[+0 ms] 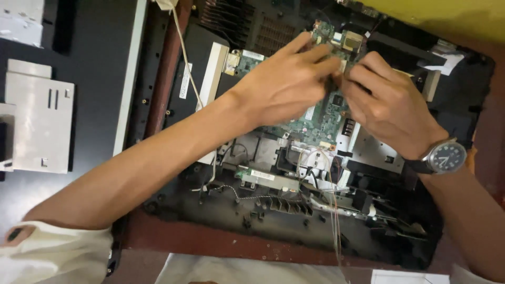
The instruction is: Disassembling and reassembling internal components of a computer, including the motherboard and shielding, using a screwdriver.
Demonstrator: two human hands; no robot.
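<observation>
An opened black computer chassis (210,210) lies flat in front of me, its green circuit board (321,118) exposed in the middle. My left hand (284,79) reaches across the board, fingers pinched together against those of my right hand (384,105) over a small part near the board's upper edge. What sits between the fingertips is hidden and blurred. My right wrist carries a dark-faced watch (446,156). Thin wires (315,173) and a small green card (263,175) lie below the board.
A grey metal cover plate (39,123) rests on the dark surface at left. A white cable (187,63) runs down from the top. A finned heat sink (231,18) sits at the chassis top. A white cloth (236,271) lies at the near edge.
</observation>
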